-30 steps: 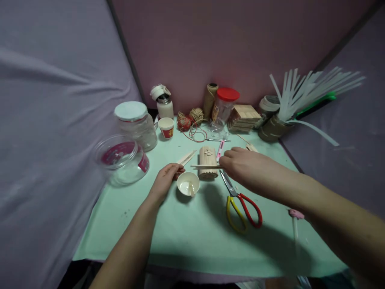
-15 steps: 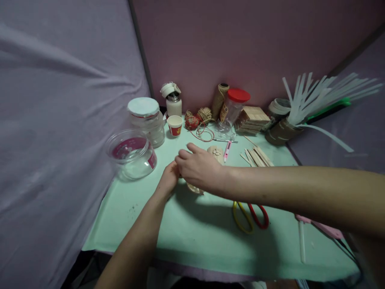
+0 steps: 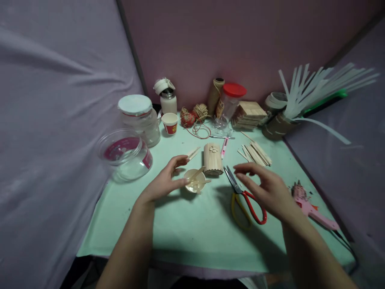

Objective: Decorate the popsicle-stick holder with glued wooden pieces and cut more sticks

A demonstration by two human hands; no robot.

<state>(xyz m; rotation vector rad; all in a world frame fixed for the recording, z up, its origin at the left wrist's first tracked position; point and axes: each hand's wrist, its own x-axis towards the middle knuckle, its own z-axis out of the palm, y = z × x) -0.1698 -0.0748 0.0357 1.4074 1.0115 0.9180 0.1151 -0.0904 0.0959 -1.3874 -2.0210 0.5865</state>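
Observation:
My left hand (image 3: 167, 178) has its fingers spread around the left side of a small pale bowl (image 3: 190, 175) with short flat wooden pieces in it. Its thumb tip is at the bowl's rim; whether it touches I cannot tell. Past its fingertips lie a few thin wooden sticks (image 3: 194, 153). My right hand (image 3: 267, 190) hovers, thumb and fingers apart and holding nothing, over the scissors (image 3: 237, 188) with one yellow and one red handle. Between the hands, farther back, stands a small barrel of wooden slats (image 3: 213, 160) with a flower-like decoration.
A pink glue gun (image 3: 313, 210) lies at the right, with loose wooden sticks (image 3: 257, 153) behind. A clear tub (image 3: 129, 166) and lidded jar (image 3: 136, 116) stand left. Along the back are a paper cup (image 3: 170, 123), twine balls (image 3: 194, 115), a red-lidded jar (image 3: 231, 104) and white strips (image 3: 313, 92).
My hands were together over the bowl and have parted. The right hand has moved right to above the scissors, uncovering the bowl, the slatted barrel and the scissor blades.

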